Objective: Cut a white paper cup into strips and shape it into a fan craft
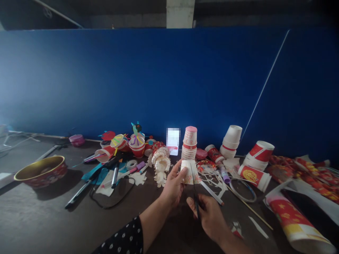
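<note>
Dark tabletop below a blue wall panel.

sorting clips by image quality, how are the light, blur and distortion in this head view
Head view: dim overall, blue wall paler at far left; phone screen glaring white and partly pixelated; soft shadow beside the gold-rimmed bowl; right-edge items look stretched, like the big red cup; slight softness throughout, with small print on the cups hard to read.
</note>
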Motion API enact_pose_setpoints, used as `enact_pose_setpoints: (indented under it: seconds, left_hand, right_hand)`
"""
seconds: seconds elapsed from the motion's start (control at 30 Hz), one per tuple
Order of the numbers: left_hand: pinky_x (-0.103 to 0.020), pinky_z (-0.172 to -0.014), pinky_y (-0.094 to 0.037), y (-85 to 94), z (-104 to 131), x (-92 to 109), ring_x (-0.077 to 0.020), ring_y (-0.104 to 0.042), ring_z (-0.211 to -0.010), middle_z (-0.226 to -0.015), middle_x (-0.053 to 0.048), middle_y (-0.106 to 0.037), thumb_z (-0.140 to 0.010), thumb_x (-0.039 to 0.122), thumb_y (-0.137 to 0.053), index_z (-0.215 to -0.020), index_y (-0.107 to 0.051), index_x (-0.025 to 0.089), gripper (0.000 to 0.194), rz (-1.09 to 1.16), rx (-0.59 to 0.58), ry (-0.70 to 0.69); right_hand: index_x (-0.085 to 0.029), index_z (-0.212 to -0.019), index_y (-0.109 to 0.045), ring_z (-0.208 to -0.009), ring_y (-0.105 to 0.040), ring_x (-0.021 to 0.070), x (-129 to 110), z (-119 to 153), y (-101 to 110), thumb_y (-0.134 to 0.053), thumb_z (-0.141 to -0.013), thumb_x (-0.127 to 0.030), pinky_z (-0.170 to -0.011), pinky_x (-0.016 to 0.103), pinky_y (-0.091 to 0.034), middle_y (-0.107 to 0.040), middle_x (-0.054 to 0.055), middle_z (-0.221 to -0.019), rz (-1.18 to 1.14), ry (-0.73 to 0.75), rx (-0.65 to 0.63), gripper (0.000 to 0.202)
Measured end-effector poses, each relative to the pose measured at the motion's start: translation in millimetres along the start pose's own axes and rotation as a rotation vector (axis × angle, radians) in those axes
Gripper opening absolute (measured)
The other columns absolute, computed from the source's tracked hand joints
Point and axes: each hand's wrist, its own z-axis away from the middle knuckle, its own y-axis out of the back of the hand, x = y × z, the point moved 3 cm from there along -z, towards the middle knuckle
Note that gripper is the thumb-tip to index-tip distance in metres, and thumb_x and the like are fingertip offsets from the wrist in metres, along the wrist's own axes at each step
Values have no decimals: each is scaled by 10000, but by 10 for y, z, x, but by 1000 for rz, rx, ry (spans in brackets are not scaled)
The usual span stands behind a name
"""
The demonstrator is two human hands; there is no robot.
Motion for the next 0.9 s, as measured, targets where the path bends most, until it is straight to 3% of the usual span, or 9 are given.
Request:
enact_pose_setpoints:
  seconds: [0.43,0.9]
  left_hand:
    - [-256,-680,-504,7,-15,0,-171,-640,-767,-933,-61,-668,-709,280,-705,-1298,-423,211,657,-5,19,-15]
    - [-261,-686,-498,9,-24,16,-180,-642,-776,-918,-63,-673,-700,291,-710,-1304,-421,210,674,-4,10,-40]
  right_hand:
    - [-193,-515,-380,-463,-317,87,-4,-4,-1,-484,-783,-569,-428,221,-239,-340,-58,-467,7,-8,24,474]
    - [-187,-512,-420,-463,-373,97,-32,1,5,-482,-800,-539,-447,225,-276,-409,-42,-469,-16,-1,9,460]
